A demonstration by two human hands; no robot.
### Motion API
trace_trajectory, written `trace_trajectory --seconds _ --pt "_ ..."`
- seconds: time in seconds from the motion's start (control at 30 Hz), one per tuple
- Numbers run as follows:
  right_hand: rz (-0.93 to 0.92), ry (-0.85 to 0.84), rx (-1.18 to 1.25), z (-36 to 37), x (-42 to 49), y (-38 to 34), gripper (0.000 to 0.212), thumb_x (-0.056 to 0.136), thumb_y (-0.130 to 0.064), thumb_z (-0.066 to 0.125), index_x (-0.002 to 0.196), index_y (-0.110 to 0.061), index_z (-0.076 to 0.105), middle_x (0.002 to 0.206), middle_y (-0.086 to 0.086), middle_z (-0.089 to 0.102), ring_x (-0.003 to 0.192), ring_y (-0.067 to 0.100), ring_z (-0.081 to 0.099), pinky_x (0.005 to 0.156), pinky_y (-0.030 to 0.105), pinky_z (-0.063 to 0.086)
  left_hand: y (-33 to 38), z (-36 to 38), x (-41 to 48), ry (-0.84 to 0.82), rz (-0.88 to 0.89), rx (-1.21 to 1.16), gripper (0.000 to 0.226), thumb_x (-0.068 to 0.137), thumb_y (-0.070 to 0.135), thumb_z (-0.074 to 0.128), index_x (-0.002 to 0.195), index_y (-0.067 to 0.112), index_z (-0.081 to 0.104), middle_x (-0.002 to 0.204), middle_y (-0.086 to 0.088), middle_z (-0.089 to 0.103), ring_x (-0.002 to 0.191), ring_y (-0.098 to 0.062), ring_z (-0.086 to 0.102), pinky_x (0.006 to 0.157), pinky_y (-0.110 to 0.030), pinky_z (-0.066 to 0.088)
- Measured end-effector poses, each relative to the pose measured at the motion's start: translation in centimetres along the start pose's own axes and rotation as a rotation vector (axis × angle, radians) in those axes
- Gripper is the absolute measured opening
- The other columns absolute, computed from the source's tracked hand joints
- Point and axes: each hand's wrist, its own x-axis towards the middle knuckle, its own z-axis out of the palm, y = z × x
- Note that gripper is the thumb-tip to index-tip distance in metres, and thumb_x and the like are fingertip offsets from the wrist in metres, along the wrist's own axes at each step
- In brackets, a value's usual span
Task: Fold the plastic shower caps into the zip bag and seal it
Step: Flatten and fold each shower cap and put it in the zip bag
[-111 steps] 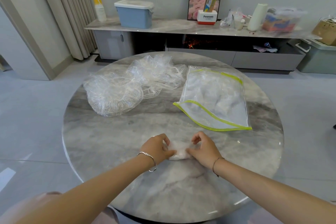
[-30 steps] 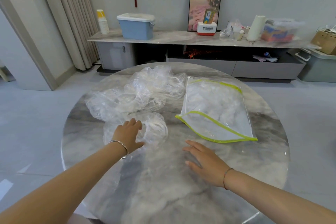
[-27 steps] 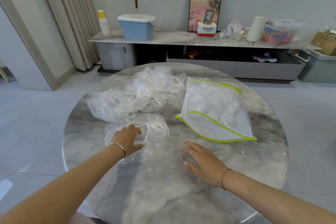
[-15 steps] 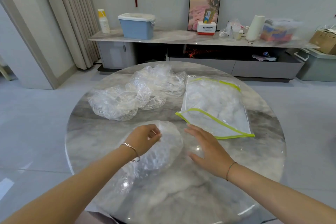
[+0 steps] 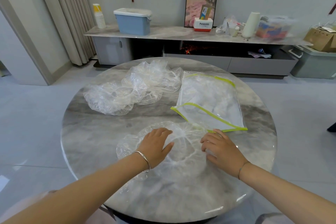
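The cap (image 5: 183,143), bunched under the left hand half a second ago, now lies spread flat. The left hand (image 5: 154,146) presses it with straight fingers. The right hand (image 5: 221,148), released, rests on its right rim. The bag (image 5: 209,100) lies just beyond the right hand. The pile (image 5: 131,89) of caps sits beyond the left hand on the desk (image 5: 91,132).

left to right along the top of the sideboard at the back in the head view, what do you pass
cup stack → blue bin → red-and-white box → plastic bag → white roll → clear tub
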Motion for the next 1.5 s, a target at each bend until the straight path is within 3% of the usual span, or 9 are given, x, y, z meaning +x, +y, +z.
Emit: trace_trajectory --seconds 0.27,0.5,0.63,0.77,0.93,1.07,1.17,1.3,1.5 --pt "-0.038 -0.254 0.005 1.3 -1.7 -0.1 0.065 0.065 -0.026 0.064 0.127 -0.032 0.046 0.131 -0.006 0.054 0.119 0.010 0.041 0.104 0.028 0.024 -2.6 2.7 -0.3 -0.324 -0.345 0.096 0.064 0.098 0.052 0.016 0.150 0.022 -0.006 0.158 0.000 -0.011 0.146 -0.025 -0.007 0.117 -0.046 0.002" --pt "-0.195 -0.252 -0.038 2.6 -1.5 -1.9 0.034 0.091 -0.035 0.042 0.124 -0.036 0.050 0.128 -0.011 0.058 0.115 0.009 0.053 0.101 0.026 0.032 -6.0 1.5 0.5 -0.193 -0.429 0.184 0.069 0.096 0.057 0.018 0.151 0.021 -0.002 0.159 -0.003 -0.008 0.145 -0.029 -0.005 0.117 -0.047 0.001" --pt "-0.215 -0.122 0.015 2.7 -1.3 -2.4 0.052 0.102 -0.040 0.017 0.101 -0.037 0.069 0.116 -0.014 0.065 0.112 0.008 0.053 0.098 0.024 0.033 -5.1 0.7 0.5 -0.154 -0.118 0.105 0.114 0.058 0.093 -0.006 0.150 0.027 0.002 0.159 0.002 -0.006 0.146 -0.020 -0.007 0.117 -0.039 -0.006" --pt "-0.030 -0.064 0.099 1.8 -1.1 -1.6 0.031 0.095 -0.034 0.038 0.098 -0.032 0.069 0.111 -0.014 0.066 0.108 0.006 0.054 0.092 0.026 0.046 -2.7 0.6 -0.1 -0.276 0.215 0.121 0.118 0.049 0.098 0.011 0.149 0.035 0.011 0.157 0.013 0.006 0.145 -0.010 -0.006 0.115 -0.033 -0.014" --pt "-0.035 -0.171 0.093 2.0 -1.7 -1.7 0.050 0.075 -0.025 0.045 0.124 -0.029 0.053 0.123 -0.010 0.060 0.114 0.007 0.049 0.100 0.023 0.031 -2.4 2.0 -0.7 -0.392 0.252 0.229 0.127 0.042 0.096 0.027 0.150 0.033 0.002 0.158 0.009 -0.004 0.145 -0.013 -0.008 0.112 -0.036 -0.018" --pt "-0.155 -0.122 0.089 2.7 -1.2 -2.5 0.030 0.084 -0.032 0.046 0.100 -0.029 0.071 0.112 -0.011 0.067 0.108 0.007 0.057 0.096 0.023 0.035 -2.3 1.9 -0.6 -0.373 0.259 0.244 0.123 0.047 0.094 0.030 0.150 0.031 0.005 0.158 0.008 -0.001 0.145 -0.014 -0.003 0.113 -0.037 -0.015" --pt "0.208 -0.065 0.470 1.3 -1.0 -3.4 0.033 0.097 -0.040 0.041 0.094 -0.025 0.070 0.101 -0.014 0.069 0.100 0.002 0.060 0.090 0.018 0.042 -2.9 1.6 -0.4 -0.337 0.247 0.229 0.116 0.052 0.093 0.029 0.149 0.031 0.012 0.157 0.010 0.010 0.145 -0.015 0.005 0.115 -0.034 -0.009" --pt "0.715 -0.004 0.990 0.3 -0.5 -3.1 0.020 0.094 -0.004 0.050 0.079 -0.010 0.063 0.078 -0.003 0.072 0.084 0.007 0.068 0.082 0.021 0.045 -3.6 0.7 0.1 -0.228 0.180 0.032 0.082 0.066 0.068 0.037 0.138 0.028 0.044 0.136 0.000 0.050 0.131 -0.018 0.037 0.111 -0.026 0.019" --pt "0.998 0.075 1.141 -0.1 0.0 -2.7 0.025 0.095 -0.001 0.046 0.073 0.000 0.058 0.054 0.005 0.060 0.048 0.009 0.062 0.046 0.010 0.041 -2.2 0.0 0.5 -0.078 -0.054 -0.436 0.017 0.092 0.030 0.057 0.083 0.024 0.070 0.080 0.009 0.071 0.078 -0.003 0.061 0.080 -0.022 0.047"
